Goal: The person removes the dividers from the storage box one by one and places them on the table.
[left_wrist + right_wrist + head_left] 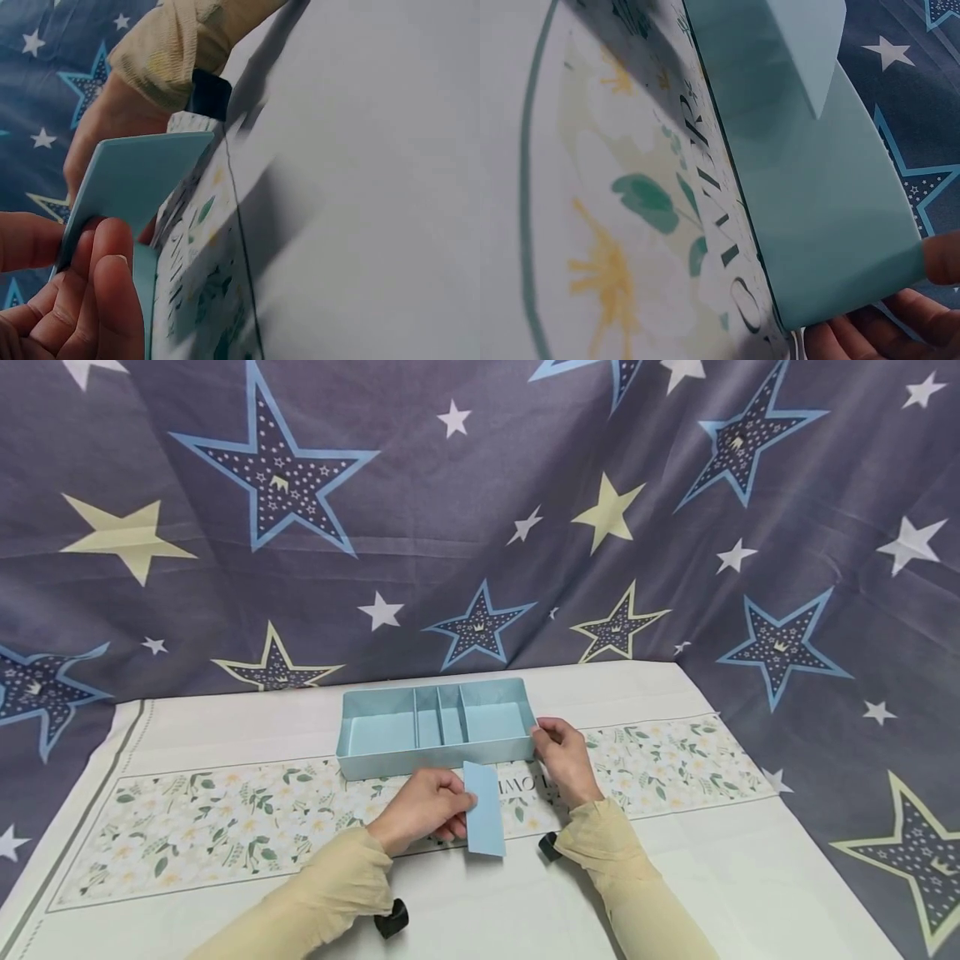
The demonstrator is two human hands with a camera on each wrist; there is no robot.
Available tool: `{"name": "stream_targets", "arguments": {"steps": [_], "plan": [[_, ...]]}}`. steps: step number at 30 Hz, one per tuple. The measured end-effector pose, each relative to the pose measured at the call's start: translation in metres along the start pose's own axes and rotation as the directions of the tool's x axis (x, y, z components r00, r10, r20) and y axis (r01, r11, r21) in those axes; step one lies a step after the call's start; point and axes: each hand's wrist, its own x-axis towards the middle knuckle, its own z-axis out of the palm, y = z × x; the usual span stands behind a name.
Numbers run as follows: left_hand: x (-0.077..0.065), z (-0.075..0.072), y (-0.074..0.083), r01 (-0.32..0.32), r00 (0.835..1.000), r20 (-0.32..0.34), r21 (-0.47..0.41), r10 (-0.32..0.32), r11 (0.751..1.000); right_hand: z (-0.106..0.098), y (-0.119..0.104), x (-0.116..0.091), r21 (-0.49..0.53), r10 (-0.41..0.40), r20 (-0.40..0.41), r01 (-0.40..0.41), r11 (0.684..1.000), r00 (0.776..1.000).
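A light-blue rectangular box (420,762) with upright dividers (452,714) across its middle stands on the table. My left hand (427,806) pinches a flat light-blue divider panel (487,810) between thumb and fingers, in front of the box and nearer to me. In the left wrist view the panel (142,176) stands on edge above the printed cloth. My right hand (562,758) holds the box's right end at the front corner. The right wrist view shows its thumb at the rim and its fingers (870,330) against the outside of the box wall (832,217).
A white tablecloth (675,893) with a floral band (225,827) and dark lettering covers the table. Behind and to the right hangs a dark star-patterned curtain (450,527). Black straps (392,918) hang at both wrists below the beige sleeves.
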Motion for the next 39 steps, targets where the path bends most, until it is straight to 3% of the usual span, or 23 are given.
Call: {"name": "stream_targets", "arguments": {"steps": [7, 16, 25, 34, 39], "plan": [[0.012, 0.013, -0.004, 0.029, 0.999, 0.038, -0.020, -0.029, 0.999, 0.000, 0.002, 0.002, -0.004, 0.017, 0.009, -0.017, 1.000, 1.000], [0.025, 0.029, -0.009, 0.053, 0.998, 0.029, -0.056, -0.052, 0.997, 0.000, 0.004, 0.002, 0.005, 0.000, 0.016, 0.000, 1.000, 1.000], [0.035, 0.043, -0.012, 0.053, 0.998, 0.020, -0.062, -0.052, 0.997, -0.004, -0.008, -0.006, 0.021, -0.020, 0.037, 0.019, 1.000, 0.999], [0.042, 0.046, -0.015, 0.040, 0.999, 0.022, -0.032, -0.039, 0.999, -0.001, 0.008, 0.003, -0.019, -0.007, 0.023, 0.008, 1.000, 1.000], [0.043, 0.047, -0.016, 0.065, 0.998, 0.018, -0.029, -0.064, 0.997, -0.001, 0.005, 0.002, -0.012, -0.008, 0.023, 0.009, 1.000, 1.000]]}}
